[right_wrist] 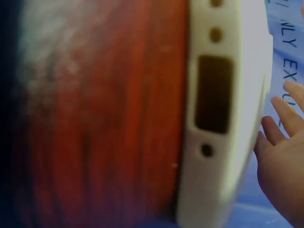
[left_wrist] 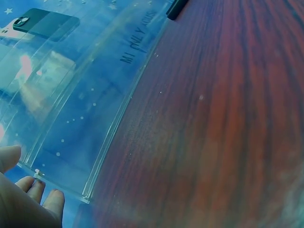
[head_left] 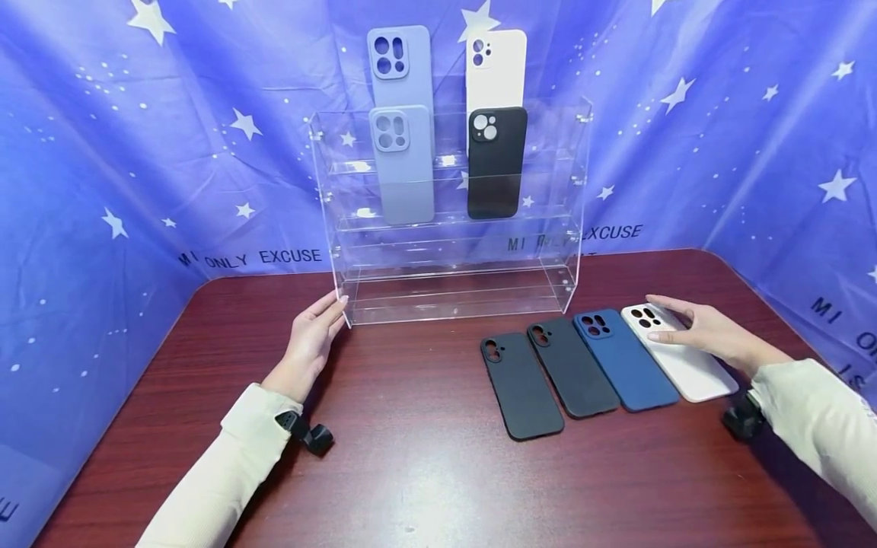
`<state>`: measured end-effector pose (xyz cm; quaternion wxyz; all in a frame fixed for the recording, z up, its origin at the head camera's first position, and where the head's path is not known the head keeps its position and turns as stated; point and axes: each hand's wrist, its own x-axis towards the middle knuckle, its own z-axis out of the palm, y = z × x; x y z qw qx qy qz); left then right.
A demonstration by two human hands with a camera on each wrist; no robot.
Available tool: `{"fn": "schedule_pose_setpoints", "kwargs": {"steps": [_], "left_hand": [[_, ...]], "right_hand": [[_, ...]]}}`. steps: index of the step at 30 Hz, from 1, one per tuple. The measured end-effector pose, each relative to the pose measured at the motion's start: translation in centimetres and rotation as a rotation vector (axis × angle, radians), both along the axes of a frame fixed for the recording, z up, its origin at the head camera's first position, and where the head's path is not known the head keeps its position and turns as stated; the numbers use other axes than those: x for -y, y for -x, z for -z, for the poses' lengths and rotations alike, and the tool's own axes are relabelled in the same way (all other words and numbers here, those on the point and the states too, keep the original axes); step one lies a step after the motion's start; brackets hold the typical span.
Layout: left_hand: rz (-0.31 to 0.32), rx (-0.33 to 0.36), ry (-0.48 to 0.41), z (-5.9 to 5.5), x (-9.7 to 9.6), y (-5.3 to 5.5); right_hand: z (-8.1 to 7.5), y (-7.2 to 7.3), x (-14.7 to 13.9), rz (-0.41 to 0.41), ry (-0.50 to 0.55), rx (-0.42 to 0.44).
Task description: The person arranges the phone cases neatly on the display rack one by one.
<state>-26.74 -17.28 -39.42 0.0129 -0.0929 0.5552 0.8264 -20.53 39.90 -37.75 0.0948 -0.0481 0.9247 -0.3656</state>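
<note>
A clear acrylic display rack (head_left: 452,293) stands on the table. My left hand (head_left: 317,335) rests on its lower left side edge, fingers extended; in the left wrist view the fingertips (left_wrist: 54,197) are right at the clear panel's corner. At the right, a white phone case (head_left: 692,369) lies face down with its camera cutouts at the far end. My right hand (head_left: 719,331) reaches over that case, thumb above its face and fingers spread along its far right edge. The right wrist view shows the case's end (right_wrist: 213,175) with its port opening, close to the lens.
Left of the white case lie a blue phone case (head_left: 626,365) and two black ones (head_left: 575,373), (head_left: 524,388) in a slanting row. The rack holds two lavender cases (head_left: 406,164), a white case (head_left: 503,76) and a black case (head_left: 496,164). A starry blue curtain (head_left: 226,175) hangs behind.
</note>
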Motion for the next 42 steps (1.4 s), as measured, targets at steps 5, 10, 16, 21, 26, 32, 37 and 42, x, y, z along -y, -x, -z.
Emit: {"fn": "schedule_pose_setpoints", "kwargs": {"steps": [5,10,16,21,26,32,37,42], "left_hand": [[0.007,-0.003,0.006,0.0,-0.1,0.1],[0.008,-0.010,0.007,0.0,-0.1,0.1],[-0.003,-0.004,0.013,0.1,0.0,0.2],[-0.005,-0.011,0.014,0.1,-0.1,0.2],[-0.008,0.004,0.021,0.2,0.0,0.2],[-0.014,0.013,0.026,0.4,0.1,0.3],[-0.008,0.006,0.031,0.4,0.2,0.3],[0.000,0.001,0.019,0.3,0.2,0.3]], "right_hand": [[0.6,0.1,-0.7,0.033,0.070,0.050],[0.8,0.2,-0.9,0.050,0.071,0.078],[1.1,0.4,-0.9,0.035,0.003,0.072],[1.2,0.2,-0.6,0.010,-0.052,0.040],[1.2,0.2,-0.5,-0.021,-0.076,0.014],[1.0,0.4,0.0,-0.075,-0.144,-0.087],[0.7,0.5,0.5,-0.074,-0.151,-0.143],[0.1,0.8,1.0,-0.075,-0.223,-0.221]]}}
